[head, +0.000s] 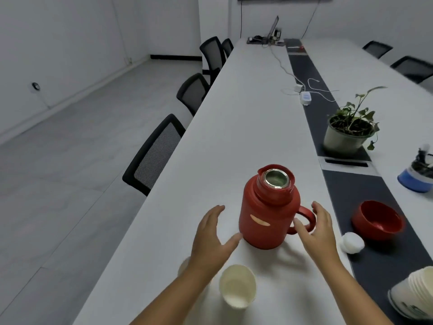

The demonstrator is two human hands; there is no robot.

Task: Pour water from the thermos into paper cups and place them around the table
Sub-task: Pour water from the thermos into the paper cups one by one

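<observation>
Red handled thermos [269,214] was already uncapped, both my hands, left [212,240] and right [318,233], spread open beside it; white paper cup [237,286] looked unfilled, so pouring's all left.

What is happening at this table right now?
A person reaches both hands toward a red thermos standing upright with its lid off. The left hand is open beside its body; the right hand is open at the handle. A paper cup stands nearer, and the red lid lies to the right.
</observation>
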